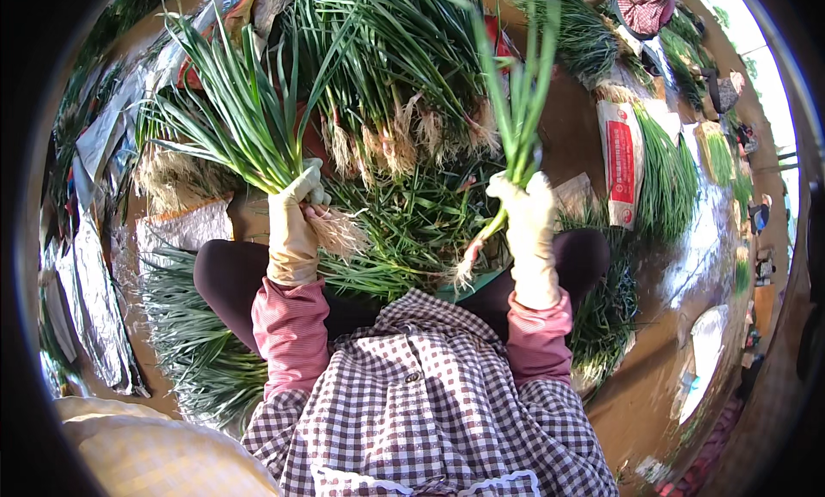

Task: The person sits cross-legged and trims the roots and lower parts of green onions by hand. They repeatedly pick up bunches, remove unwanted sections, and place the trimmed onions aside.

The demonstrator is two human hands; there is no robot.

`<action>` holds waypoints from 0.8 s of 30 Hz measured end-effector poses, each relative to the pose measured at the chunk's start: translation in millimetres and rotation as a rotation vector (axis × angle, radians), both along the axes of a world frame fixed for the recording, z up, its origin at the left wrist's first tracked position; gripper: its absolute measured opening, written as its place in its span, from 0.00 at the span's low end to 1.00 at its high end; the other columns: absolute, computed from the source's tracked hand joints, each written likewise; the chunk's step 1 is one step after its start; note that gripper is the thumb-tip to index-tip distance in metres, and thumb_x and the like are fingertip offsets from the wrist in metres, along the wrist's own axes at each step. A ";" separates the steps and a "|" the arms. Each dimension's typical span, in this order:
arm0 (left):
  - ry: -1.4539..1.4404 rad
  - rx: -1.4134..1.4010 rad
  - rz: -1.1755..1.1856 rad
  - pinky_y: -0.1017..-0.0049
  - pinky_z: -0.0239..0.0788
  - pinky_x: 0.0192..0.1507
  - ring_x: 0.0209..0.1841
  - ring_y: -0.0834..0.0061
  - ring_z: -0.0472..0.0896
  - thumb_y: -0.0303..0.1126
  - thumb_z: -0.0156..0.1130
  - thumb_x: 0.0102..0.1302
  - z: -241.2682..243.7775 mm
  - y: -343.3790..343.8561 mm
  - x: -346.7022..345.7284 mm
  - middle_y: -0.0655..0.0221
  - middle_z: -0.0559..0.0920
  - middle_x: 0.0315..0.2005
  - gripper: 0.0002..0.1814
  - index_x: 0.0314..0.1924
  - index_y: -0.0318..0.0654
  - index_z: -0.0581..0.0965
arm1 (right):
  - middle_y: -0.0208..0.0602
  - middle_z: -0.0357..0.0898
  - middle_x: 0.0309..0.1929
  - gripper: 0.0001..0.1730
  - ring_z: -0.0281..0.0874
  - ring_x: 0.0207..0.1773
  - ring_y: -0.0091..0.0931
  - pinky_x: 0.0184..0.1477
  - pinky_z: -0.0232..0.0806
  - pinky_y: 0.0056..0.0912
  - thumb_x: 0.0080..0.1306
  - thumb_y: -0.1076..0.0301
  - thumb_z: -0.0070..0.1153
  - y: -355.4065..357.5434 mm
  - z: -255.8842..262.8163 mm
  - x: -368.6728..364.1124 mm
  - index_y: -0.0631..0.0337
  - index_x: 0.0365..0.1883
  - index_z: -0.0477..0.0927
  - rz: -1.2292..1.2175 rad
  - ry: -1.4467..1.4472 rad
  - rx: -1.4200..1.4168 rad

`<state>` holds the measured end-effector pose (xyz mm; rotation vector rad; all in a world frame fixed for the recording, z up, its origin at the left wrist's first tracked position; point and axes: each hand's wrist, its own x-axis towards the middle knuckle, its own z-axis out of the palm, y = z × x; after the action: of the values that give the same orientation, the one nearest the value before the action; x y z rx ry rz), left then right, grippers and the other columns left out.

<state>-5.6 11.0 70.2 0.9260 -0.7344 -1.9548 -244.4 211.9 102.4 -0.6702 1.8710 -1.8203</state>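
My left hand, in a pale rubber glove, is closed around a thick bunch of green onions. Their leaves fan up and left, and the pale roots stick out below my fist. My right hand, gloved too, grips a smaller green onion bundle by its lower stalks, with a reddish bulb and roots hanging down to the left. Beyond both hands lies a large heap of green onions, roots toward me. Loose green leaves cover the ground between my knees.
Laid-out green onions spread by my left knee, and more bunches with roots lie beyond it. At the right are a printed sack and green bundles. Another person is at the upper right. A pale cloth fills the lower left.
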 end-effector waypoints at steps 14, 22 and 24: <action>-0.052 -0.172 -0.331 0.77 0.69 0.18 0.16 0.72 0.78 0.28 0.67 0.60 -7.9 16.5 -6.4 0.63 0.81 0.20 0.08 0.34 0.29 0.79 | 0.53 0.83 0.30 0.22 0.84 0.35 0.45 0.37 0.74 0.43 0.55 0.57 0.68 -180.0 2.2 80.8 0.66 0.37 0.79 0.326 0.484 0.406; -0.002 -0.088 -0.274 0.79 0.66 0.17 0.14 0.72 0.75 0.29 0.62 0.56 -15.3 17.1 -8.6 0.58 0.81 0.19 0.10 0.31 0.27 0.80 | 0.38 0.82 0.49 0.24 0.78 0.46 0.24 0.49 0.71 0.29 0.74 0.58 0.53 -143.0 -45.6 87.9 0.67 0.60 0.74 0.547 0.259 -0.065; -0.026 -0.069 -0.261 0.78 0.65 0.15 0.12 0.71 0.74 0.30 0.59 0.56 -21.7 14.2 -10.1 0.57 0.79 0.15 0.10 0.26 0.28 0.77 | 0.43 0.84 0.41 0.16 0.81 0.41 0.29 0.45 0.72 0.32 0.72 0.65 0.55 -139.2 -63.1 94.1 0.66 0.53 0.79 0.503 0.378 -0.050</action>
<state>-15.6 25.2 48.5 0.8497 -0.9728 -2.1307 -150.3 72.7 39.3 -1.4388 1.6637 -1.4848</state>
